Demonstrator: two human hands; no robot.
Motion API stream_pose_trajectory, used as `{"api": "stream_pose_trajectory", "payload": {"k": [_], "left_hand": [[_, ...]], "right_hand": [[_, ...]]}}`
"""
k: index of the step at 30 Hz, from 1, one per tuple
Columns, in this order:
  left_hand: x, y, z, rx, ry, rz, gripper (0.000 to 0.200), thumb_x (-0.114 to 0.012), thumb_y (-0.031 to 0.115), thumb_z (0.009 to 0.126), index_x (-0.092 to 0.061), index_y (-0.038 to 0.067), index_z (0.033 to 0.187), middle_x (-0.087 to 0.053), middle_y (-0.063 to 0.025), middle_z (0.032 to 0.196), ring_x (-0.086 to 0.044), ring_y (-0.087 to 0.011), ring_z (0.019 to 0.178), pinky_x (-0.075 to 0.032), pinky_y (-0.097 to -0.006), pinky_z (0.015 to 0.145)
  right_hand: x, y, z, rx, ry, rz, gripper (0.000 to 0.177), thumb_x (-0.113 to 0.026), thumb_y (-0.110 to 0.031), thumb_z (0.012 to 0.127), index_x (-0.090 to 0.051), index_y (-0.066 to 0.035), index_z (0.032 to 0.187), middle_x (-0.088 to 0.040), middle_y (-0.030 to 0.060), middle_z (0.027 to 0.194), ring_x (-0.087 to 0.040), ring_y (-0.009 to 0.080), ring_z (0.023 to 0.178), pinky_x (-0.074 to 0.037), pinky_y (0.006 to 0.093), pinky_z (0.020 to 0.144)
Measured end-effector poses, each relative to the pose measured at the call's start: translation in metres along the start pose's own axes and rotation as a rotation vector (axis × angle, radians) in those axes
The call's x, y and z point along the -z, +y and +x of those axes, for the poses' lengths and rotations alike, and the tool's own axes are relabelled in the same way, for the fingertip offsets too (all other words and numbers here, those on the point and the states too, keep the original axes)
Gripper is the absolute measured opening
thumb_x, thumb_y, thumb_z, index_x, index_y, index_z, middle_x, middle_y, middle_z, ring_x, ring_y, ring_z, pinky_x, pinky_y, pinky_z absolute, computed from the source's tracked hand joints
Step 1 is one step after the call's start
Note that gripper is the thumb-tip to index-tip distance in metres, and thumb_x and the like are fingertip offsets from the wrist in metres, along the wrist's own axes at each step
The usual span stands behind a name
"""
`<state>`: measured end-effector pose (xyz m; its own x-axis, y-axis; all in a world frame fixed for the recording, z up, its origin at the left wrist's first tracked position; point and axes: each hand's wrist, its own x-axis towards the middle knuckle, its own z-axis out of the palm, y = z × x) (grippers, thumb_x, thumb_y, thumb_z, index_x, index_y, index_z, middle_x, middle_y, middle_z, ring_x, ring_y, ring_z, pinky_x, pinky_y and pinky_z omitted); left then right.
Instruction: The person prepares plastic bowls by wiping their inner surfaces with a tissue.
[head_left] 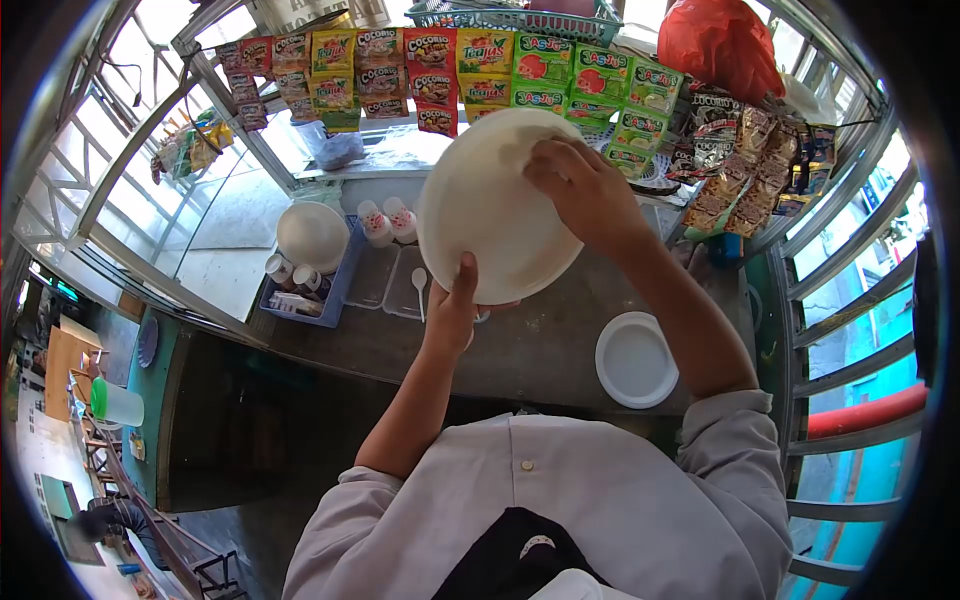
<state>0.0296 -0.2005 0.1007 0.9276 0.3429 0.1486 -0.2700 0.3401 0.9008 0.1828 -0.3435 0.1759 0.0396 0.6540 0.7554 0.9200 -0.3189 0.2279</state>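
A round white disposable plate (490, 215) is held up and tilted above the table. My left hand (452, 312) grips its lower edge, thumb on the near face and the other fingers mostly behind. Across the upper right of the plate reaches my right hand (585, 190), fingers bent and close together against or just over the surface. Whatever the right fingertips hold, if anything, is hidden. A second white plate (637, 360) lies on the table at the right. Left of the held plate, a white plastic spoon (420, 290) rests by clear plastic containers (372, 278).
A blue basket (325, 308) holds jars and a round white item (312, 237). Beside it stand patterned cups (375, 222). Drink sachets (432, 75) hang along the back, and a red bag (718, 45) sits at the upper right. Metal bars (850, 375) border the right side.
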Motion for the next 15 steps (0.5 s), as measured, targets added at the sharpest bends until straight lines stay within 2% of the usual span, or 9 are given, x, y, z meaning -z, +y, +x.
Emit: {"api": "stream_pose_trajectory", "payload": {"k": [1,2,4,7,9,10,12,13,15], "left_hand": [[-0.001,0.002,0.000,-0.039,0.026,-0.023,0.059,-0.045,0.042,0.097,-0.035,-0.005,0.131,-0.054,-0.0194,0.118,-0.063,-0.0288,0.099,-0.060,-0.0401,0.072],[-0.001,0.002,0.000,-0.043,0.029,-0.024,0.059,-0.045,0.042,0.097,-0.035,-0.005,0.131,-0.054,-0.0194,0.118,-0.063,-0.0288,0.099,-0.060,-0.0401,0.072],[0.004,-0.005,0.003,-0.111,0.056,0.031,0.058,-0.044,0.043,0.097,-0.036,-0.004,0.131,-0.055,-0.0176,0.118,-0.063,-0.0269,0.100,-0.060,-0.0394,0.072],[0.012,-0.021,0.007,-0.048,0.133,0.053,0.056,-0.043,0.043,0.097,-0.037,-0.001,0.131,-0.055,-0.0156,0.117,-0.062,-0.0249,0.100,-0.060,-0.0392,0.073],[0.012,-0.030,0.010,-0.022,0.146,-0.052,0.058,-0.044,0.044,0.096,-0.036,0.000,0.133,-0.054,-0.0149,0.119,-0.062,-0.0259,0.100,-0.060,-0.0407,0.072],[0.012,-0.033,0.011,0.001,0.165,-0.160,0.060,-0.045,0.045,0.096,-0.035,0.002,0.135,-0.053,-0.0143,0.121,-0.062,-0.0269,0.099,-0.059,-0.0423,0.071],[0.011,-0.031,0.011,0.058,0.135,-0.215,0.062,-0.045,0.047,0.095,-0.034,0.002,0.135,-0.054,-0.0149,0.121,-0.062,-0.0283,0.100,-0.059,-0.0434,0.072],[0.009,-0.027,0.012,0.099,0.111,-0.274,0.065,-0.045,0.049,0.094,-0.032,0.001,0.136,-0.054,-0.0155,0.121,-0.061,-0.0297,0.102,-0.059,-0.0444,0.072],[0.010,-0.021,0.010,0.098,0.059,-0.274,0.062,-0.044,0.047,0.095,-0.032,0.002,0.136,-0.053,-0.0168,0.122,-0.061,-0.0308,0.103,-0.059,-0.0445,0.072]], "right_hand": [[-0.010,-0.001,-0.007,-0.127,-0.071,0.036,0.017,-0.058,-0.010,0.074,-0.058,-0.008,0.091,-0.054,0.0063,0.101,-0.058,0.0256,0.099,-0.051,0.0380,0.079],[-0.020,-0.008,-0.017,-0.122,-0.069,0.037,0.017,-0.058,-0.010,0.074,-0.058,-0.008,0.091,-0.054,0.0063,0.101,-0.058,0.0256,0.099,-0.051,0.0380,0.079],[-0.033,-0.036,-0.039,-0.337,-0.300,0.077,0.021,-0.058,-0.005,0.074,-0.057,-0.009,0.095,-0.054,0.0101,0.107,-0.058,0.0298,0.099,-0.051,0.0418,0.080],[-0.037,-0.089,-0.046,-0.428,-0.225,0.355,0.022,-0.060,0.000,0.072,-0.058,-0.008,0.093,-0.056,0.0129,0.103,-0.058,0.0321,0.098,-0.050,0.0431,0.081],[-0.035,-0.108,-0.041,-0.513,-0.058,0.755,0.020,-0.062,0.002,0.067,-0.062,-0.008,0.085,-0.060,0.0121,0.097,-0.060,0.0288,0.093,-0.051,0.0405,0.078],[-0.032,-0.103,-0.040,-0.526,-0.055,0.752,0.020,-0.062,0.002,0.067,-0.062,-0.008,0.085,-0.060,0.0121,0.097,-0.060,0.0288,0.093,-0.051,0.0405,0.078],[-0.024,-0.085,-0.036,-0.555,-0.258,0.956,0.013,-0.061,0.000,0.070,-0.063,-0.008,0.080,-0.061,0.0118,0.092,-0.062,0.0290,0.089,-0.050,0.0405,0.079],[-0.018,-0.078,-0.037,-0.562,-0.252,0.950,0.013,-0.061,0.000,0.070,-0.063,-0.008,0.080,-0.061,0.0118,0.092,-0.062,0.0290,0.089,-0.050,0.0405,0.079],[-0.006,-0.061,-0.040,-0.359,-0.350,0.290,0.011,-0.060,0.001,0.073,-0.064,-0.008,0.079,-0.062,0.0103,0.091,-0.062,0.0293,0.083,-0.051,0.0406,0.077]]}}
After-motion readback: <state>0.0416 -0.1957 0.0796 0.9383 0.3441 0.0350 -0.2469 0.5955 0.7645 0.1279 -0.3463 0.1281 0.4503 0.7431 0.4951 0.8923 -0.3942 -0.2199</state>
